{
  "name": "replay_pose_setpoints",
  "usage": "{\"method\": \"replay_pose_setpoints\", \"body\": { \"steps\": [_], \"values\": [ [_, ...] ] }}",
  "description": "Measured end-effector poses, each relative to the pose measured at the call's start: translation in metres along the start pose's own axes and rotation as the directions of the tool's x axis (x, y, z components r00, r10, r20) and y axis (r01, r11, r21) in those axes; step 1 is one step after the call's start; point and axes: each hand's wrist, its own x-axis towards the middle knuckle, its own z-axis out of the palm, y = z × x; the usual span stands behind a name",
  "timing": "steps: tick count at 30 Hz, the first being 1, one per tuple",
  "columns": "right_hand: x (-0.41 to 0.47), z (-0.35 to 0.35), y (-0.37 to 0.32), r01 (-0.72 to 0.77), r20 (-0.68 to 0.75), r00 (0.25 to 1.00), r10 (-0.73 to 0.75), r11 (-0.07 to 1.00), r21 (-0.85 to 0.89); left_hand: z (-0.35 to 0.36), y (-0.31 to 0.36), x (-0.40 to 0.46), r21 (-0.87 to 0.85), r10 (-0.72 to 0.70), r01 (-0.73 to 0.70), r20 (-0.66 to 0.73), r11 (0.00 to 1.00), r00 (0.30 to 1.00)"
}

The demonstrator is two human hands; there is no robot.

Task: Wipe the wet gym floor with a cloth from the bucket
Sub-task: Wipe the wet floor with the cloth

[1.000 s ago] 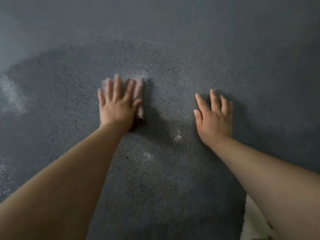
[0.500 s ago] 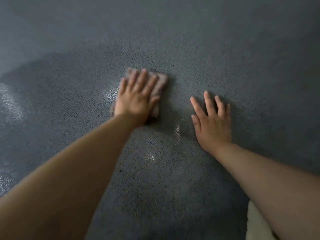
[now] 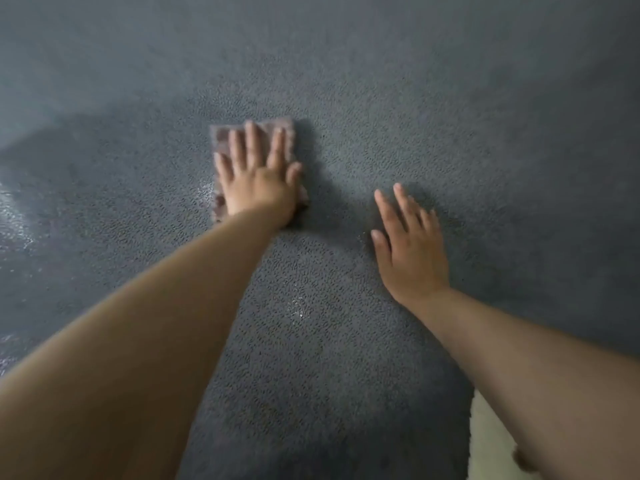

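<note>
We find the left hand laid flat on top of the cloth, fingers straight and slightly spread, palm pressing the cloth against the floor. The cloth is a small, pinkish-grey rectangle lying flat on the floor at centre-left of the view; its far edge and left edge show beyond the fingertips, and a strip shows below the little finger on the left side. The right hand rests palm down directly on the floor, to the right of the cloth and apart from it, fingers straight and slightly spread, holding nothing. We note the floor is dark grey with a pebbled texture. Wet, glossy patches show at the left edge of the view, and a small shine sits just beside the cloth's left edge. A pale object shows at the lower right, partly hidden by the right forearm; we cannot tell what it is
</note>
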Motion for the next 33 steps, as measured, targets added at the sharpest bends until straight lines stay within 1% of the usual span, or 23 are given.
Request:
{"method": "replay_pose_setpoints", "body": {
  "steps": [3,6,8,9,11,12,14,15,16,17,18,19,20,21,22,23,24,25,27,28,30,33],
  "values": [
    [0.001,-0.005,0.011,0.018,-0.124,0.992,-0.001,0.991,0.133,0.021,0.034,-0.044,0.054,0.164,-0.165,0.012,0.985,0.986],
    [-0.003,-0.009,0.021,-0.001,-0.191,0.981,0.035,0.985,0.174,0.038,0.065,-0.099,0.048,0.290,-0.294,0.076,0.955,0.954],
    [-0.010,-0.011,0.025,-0.036,-0.191,0.979,0.068,0.985,0.169,0.057,0.082,-0.144,0.030,0.414,-0.421,0.129,0.907,0.901],
    [-0.015,-0.011,0.026,-0.048,-0.186,0.980,0.078,0.986,0.157,0.065,0.086,-0.167,0.020,0.477,-0.484,0.134,0.875,0.869],
    [-0.028,-0.010,0.024,-0.062,-0.181,0.980,0.083,0.991,0.119,0.074,0.082,-0.198,-0.004,0.566,-0.578,0.207,0.816,0.798],
    [-0.034,-0.008,0.022,-0.066,-0.182,0.980,0.085,0.992,0.107,0.075,0.074,-0.202,0.005,0.605,-0.625,0.242,0.781,0.758],
    [-0.043,-0.004,0.017,-0.068,-0.190,0.978,0.090,0.990,0.122,0.075,0.049,-0.194,0.056,0.679,-0.706,0.232,0.706,0.697],
    [-0.047,-0.002,0.015,-0.062,-0.197,0.976,0.088,0.989,0.137,0.072,0.035,-0.185,0.103,0.709,-0.737,0.214,0.667,0.672],
    [-0.051,-0.001,0.014,-0.049,-0.205,0.976,0.079,0.988,0.143,0.069,0.021,-0.176,0.150,0.712,-0.743,0.215,0.652,0.668],
    [-0.056,0.001,0.013,-0.029,-0.219,0.974,0.059,0.990,0.139,0.063,0.009,-0.167,0.193,0.684,-0.712,0.198,0.675,0.703],
    [-0.060,0.003,0.014,-0.002,-0.233,0.972,0.033,0.991,0.130,0.056,-0.005,-0.158,0.229,0.623,-0.645,0.166,0.729,0.764],
    [-0.063,0.003,0.015,0.017,-0.235,0.972,0.014,0.992,0.129,0.052,-0.020,-0.150,0.237,0.529,-0.540,0.114,0.807,0.841],
    [-0.067,0.003,0.017,0.023,-0.225,0.974,0.008,0.991,0.133,0.049,-0.037,-0.144,0.213,0.386,-0.389,0.058,0.896,0.921],
    [-0.071,0.003,0.020,0.017,-0.210,0.978,0.012,0.991,0.136,0.043,-0.053,-0.140,0.145,0.195,-0.199,0.045,0.969,0.980],
    [-0.074,0.004,0.023,0.007,-0.199,0.980,0.020,0.991,0.137,0.037,-0.064,-0.140,0.064,0.013,-0.019,0.086,0.998,0.996],
    [-0.075,0.003,0.026,-0.002,-0.190,0.981,0.028,0.991,0.137,0.033,-0.069,-0.143,-0.004,-0.108,0.109,0.121,0.994,0.987],
    [-0.077,0.003,0.029,-0.009,-0.180,0.983,0.033,0.991,0.136,0.032,-0.068,-0.147,-0.047,-0.172,0.181,0.145,0.982,0.974],
    [-0.079,0.003,0.032,-0.011,-0.171,0.985,0.034,0.991,0.132,0.033,-0.062,-0.153,-0.068,-0.209,0.223,0.167,0.972,0.964],
    [-0.081,0.002,0.035,-0.011,-0.156,0.987,0.031,0.992,0.122,0.040,-0.039,-0.168,-0.087,-0.232,0.251,0.187,0.964,0.955],
    [-0.082,0.001,0.035,-0.014,-0.153,0.988,0.032,0.993,0.119,0.045,-0.026,-0.176,-0.081,-0.216,0.234,0.192,0.969,0.957],
    [-0.083,0.000,0.031,-0.018,-0.147,0.988,0.035,0.993,0.116,0.054,0.001,-0.197,-0.055,-0.131,0.145,0.209,0.988,0.969],
    [-0.087,-0.001,0.018,0.019,-0.145,0.989,0.000,0.992,0.124,0.073,0.039,-0.238,-0.072,0.056,-0.039,0.249,0.997,0.967]
  ]
}}
